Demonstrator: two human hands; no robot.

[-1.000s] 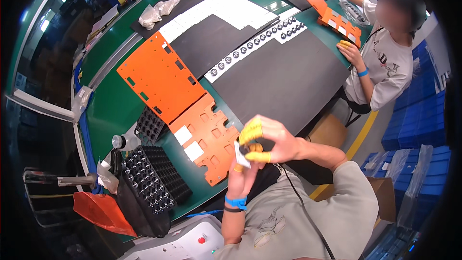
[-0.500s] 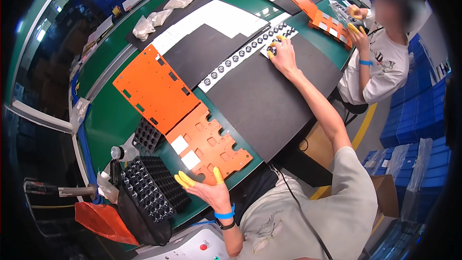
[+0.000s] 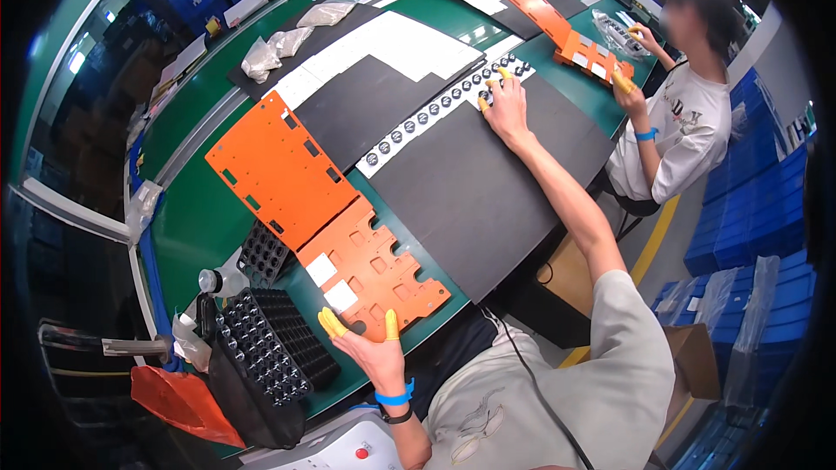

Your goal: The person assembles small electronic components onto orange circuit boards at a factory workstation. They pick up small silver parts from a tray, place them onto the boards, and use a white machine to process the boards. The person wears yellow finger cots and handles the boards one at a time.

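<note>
The white strip (image 3: 391,153) carries a row of black round parts (image 3: 397,136) and lies diagonally along the upper edge of a dark grey sheet (image 3: 505,183). The right hand (image 3: 507,113) is located at the strip's far end, fingers bent downward over the parts; whether they pinch one cannot be determined. The left hand (image 3: 373,359) is spread, thumb apart from fingers, at the near edge of the orange slotted panel (image 3: 361,252); contact cannot be determined. A flat orange panel (image 3: 279,170) adjoins it. Left of the slotted panel stands a black socketed tray (image 3: 261,344), with a clear bottle (image 3: 228,282) just behind. All rest on a green tabletop (image 3: 187,200). Across it, clear bags (image 3: 261,59) lie on dark sheeting. At right, a co-worker (image 3: 675,122) sits beside a second orange fixture (image 3: 592,57). Blue bins (image 3: 727,218) and a yellow floor line (image 3: 655,239) occupy the room's right side.
</note>
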